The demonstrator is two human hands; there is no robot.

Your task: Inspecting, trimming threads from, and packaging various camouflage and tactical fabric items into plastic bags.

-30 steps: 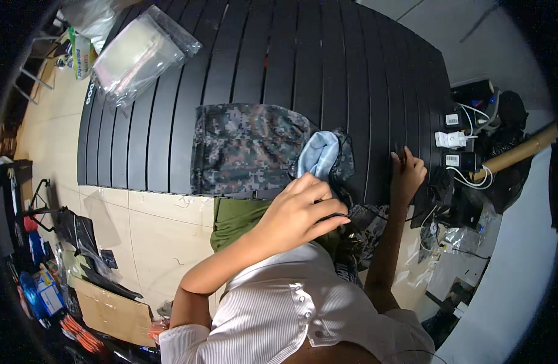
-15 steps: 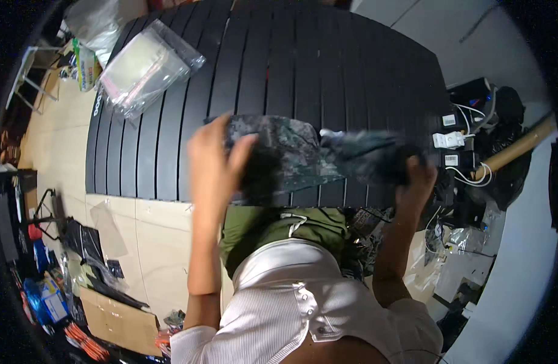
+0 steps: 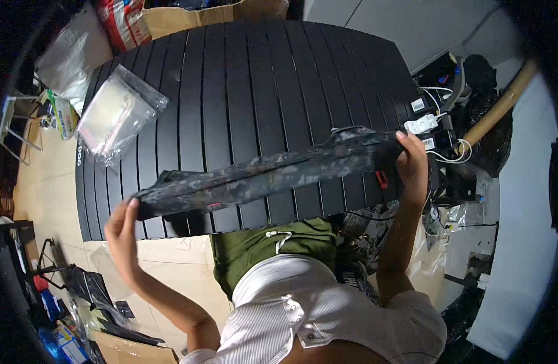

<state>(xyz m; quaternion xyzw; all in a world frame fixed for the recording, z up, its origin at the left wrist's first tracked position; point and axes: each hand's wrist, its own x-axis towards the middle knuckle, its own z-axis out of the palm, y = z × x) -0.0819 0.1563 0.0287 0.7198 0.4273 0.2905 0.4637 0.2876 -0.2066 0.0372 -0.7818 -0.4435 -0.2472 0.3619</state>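
A long, narrow piece of dark camouflage cloth [image 3: 263,179] is stretched sideways above the near part of the black slatted table [image 3: 254,91]. Its left end is pinched between the thumb and fingers of my left hand [image 3: 122,227], by the table's near left edge. My right hand [image 3: 414,161] grips the other end, near the right edge, thumb on top. The cloth slants, its right end farther from me than its left. Folds hide what kind of article it is. Beneath its right part, a small red object [image 3: 382,179] shows on the table.
Clear plastic bags [image 3: 118,115] with pale and pinkish contents lie at the table's far left. White plugs and cables [image 3: 423,124] sit along the right edge, beside a cardboard tube [image 3: 497,112]. A cardboard box [image 3: 242,11] stands beyond the far edge.
The cloth was bunched and blurred in the middle; now it is pulled out long between my hands. My left hand has moved left and nearer to me. The whole view has shifted.
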